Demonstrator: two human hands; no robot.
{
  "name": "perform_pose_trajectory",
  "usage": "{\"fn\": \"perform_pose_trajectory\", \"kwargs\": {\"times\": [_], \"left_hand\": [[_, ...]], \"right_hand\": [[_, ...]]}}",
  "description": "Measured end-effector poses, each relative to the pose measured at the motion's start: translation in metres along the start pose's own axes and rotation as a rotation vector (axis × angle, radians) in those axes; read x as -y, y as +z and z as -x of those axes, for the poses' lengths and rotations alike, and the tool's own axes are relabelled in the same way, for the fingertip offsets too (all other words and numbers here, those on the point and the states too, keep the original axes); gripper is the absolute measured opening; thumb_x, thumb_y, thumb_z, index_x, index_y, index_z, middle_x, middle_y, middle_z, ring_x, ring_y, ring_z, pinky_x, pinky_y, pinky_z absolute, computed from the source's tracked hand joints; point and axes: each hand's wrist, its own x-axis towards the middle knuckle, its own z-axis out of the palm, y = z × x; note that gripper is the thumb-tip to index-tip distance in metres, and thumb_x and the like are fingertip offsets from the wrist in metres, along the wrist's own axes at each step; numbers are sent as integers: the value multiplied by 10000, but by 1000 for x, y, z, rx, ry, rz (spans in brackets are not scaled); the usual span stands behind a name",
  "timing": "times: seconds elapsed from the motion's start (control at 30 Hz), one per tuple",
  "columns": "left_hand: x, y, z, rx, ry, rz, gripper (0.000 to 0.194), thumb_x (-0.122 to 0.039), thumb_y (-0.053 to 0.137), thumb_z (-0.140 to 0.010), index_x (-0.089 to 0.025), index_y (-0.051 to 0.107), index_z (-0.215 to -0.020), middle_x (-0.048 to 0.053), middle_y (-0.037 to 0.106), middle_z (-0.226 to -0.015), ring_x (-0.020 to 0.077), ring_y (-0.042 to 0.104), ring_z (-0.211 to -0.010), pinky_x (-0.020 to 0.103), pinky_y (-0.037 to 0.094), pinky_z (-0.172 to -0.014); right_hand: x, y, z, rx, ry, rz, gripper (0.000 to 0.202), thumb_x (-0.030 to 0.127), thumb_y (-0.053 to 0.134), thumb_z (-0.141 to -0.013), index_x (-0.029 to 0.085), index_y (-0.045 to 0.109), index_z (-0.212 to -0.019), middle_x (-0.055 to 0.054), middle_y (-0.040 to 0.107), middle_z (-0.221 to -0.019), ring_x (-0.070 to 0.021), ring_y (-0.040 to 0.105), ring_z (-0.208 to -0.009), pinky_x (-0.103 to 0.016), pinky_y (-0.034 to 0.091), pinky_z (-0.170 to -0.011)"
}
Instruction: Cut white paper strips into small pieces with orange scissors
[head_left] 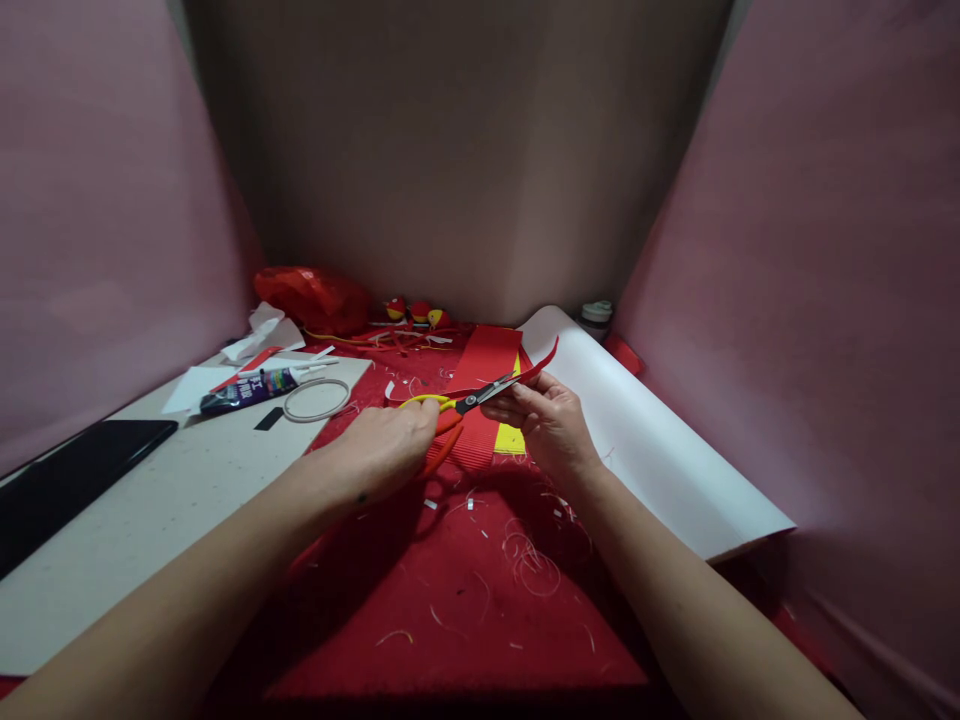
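Note:
My left hand [405, 440] is closed round the yellow and orange handles of a pair of scissors [470, 401]. The dark blades point right, toward my right hand [547, 415]. Between its thumb and fingers my right hand pinches a thin red strip [546, 361], whose curved end sticks up past the fingertips. The blades lie along this strip; whether they bite into it I cannot tell. Under both hands lie a red corrugated sheet [491, 350] and a yellow piece [510, 440], partly covered.
On the left, a pale board [225, 520] bears a black phone-like slab [82, 470], a glue tube [251, 388] and a ring [316, 400]. A white curled sheet [637, 450] lies right. Behind are a red bag [311, 298], small red-yellow figures [420, 312] and a lidded jar [597, 318]. Thread scraps litter the red cloth [450, 640].

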Motion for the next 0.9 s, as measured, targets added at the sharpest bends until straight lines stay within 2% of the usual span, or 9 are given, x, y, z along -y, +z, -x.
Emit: {"fn": "perform_pose_trajectory", "kwargs": {"times": [0.27,0.57,0.9], "left_hand": [[-3,-3,0,30,3,-49,235,-151,283,-817,-137,471,-957,148,647,-861,244,600,-694,308,353,-526],[6,4,-3,-15,37,-43,237,-191,296,-827,-163,491,-960,106,634,-719,223,595,-644,298,351,-521],[6,0,-3,-23,103,-71,211,-179,341,-810,-162,523,-915,88,634,-717,210,592,-604,278,341,-496]], "right_hand": [[-1,0,0,1,11,-9,87,148,616,-680,149,555,-743,-35,680,-701,-185,668,-633,-387,555,-686],[-2,0,0,5,5,0,80,148,601,-692,150,565,-764,-33,679,-703,-180,667,-640,-388,551,-703],[-3,-1,-1,-36,23,-18,83,133,607,-672,146,551,-732,-22,663,-653,-191,667,-637,-394,556,-682]]}}
